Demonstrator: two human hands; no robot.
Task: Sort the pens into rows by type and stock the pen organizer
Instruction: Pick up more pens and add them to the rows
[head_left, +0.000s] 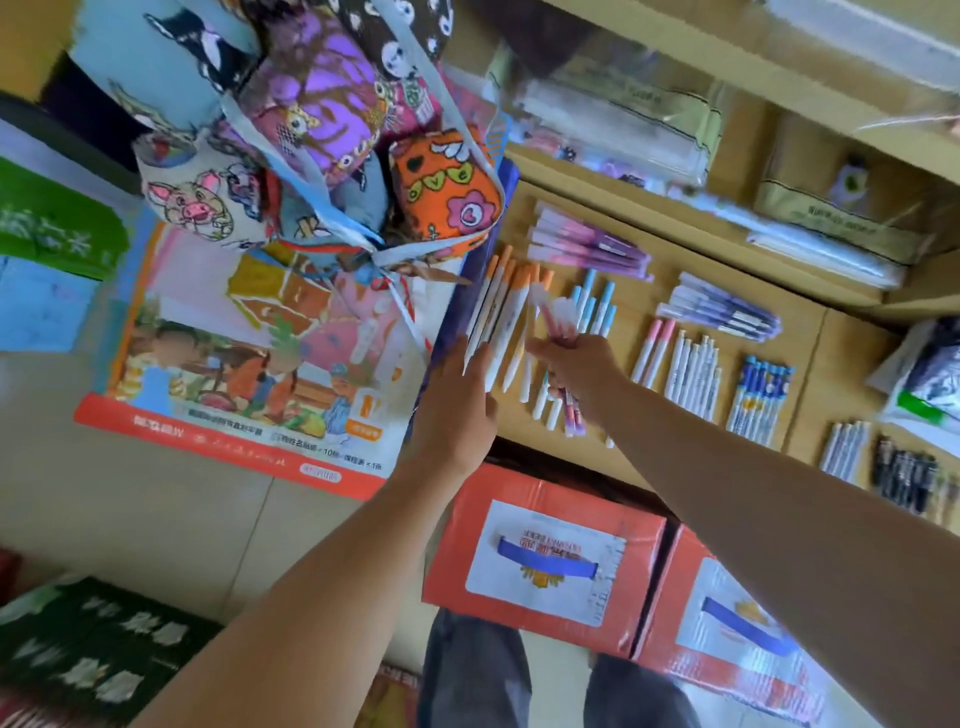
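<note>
Pens lie in rows by type on a wooden shelf (639, 317). Orange-capped white pens (506, 301) lie at the left, blue-capped ones (597, 306) beside them, then pink-capped pens (655, 348), plain white pens (693, 371) and blue patterned pens (758, 395). Pink-purple packs (587, 244) and violet pens (722, 306) lie further back. My right hand (579, 366) grips a bundle of pink-capped pens (558, 317) above the orange and blue rows. My left hand (457, 410) has straight fingers touching the lower ends of the orange-capped pens.
Patterned fabric bags (322, 130) pile up left of the shelf on a picture box (249, 343). Two orange cartons (545, 561) stand on the floor below the shelf. Grey pens (844, 447) and black pens (904, 478) lie at the right. Wrapped packs (613, 124) fill the upper shelf.
</note>
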